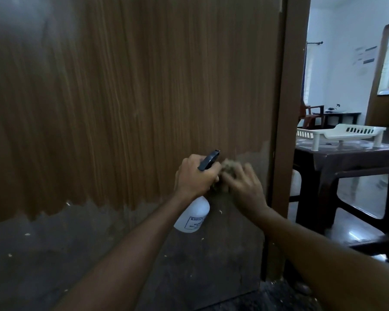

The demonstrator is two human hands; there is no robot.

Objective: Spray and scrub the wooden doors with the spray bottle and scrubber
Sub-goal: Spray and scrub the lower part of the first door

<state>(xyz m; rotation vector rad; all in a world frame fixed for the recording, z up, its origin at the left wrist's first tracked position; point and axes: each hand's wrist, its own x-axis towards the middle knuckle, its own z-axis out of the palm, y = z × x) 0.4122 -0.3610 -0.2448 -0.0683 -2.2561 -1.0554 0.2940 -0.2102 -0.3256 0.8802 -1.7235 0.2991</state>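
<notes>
Mostly light plastic spray bottle (192, 215), left hand (194, 176) gripping neck by trigger; soft scrubber (228, 168) just right of bottle, right hand (245, 187) pressing it on wooden door (121, 97)

door (126, 97): fills left and centre of frame
door frame (289, 108): right of door, upright
left hand (194, 176): lower centre, before door, grips spray bottle (192, 215)
right hand (245, 187): just right of left hand, holds scrubber (228, 164) against door
table (346, 162): right of frame, beyond door frame
rack (339, 133): on table
</notes>
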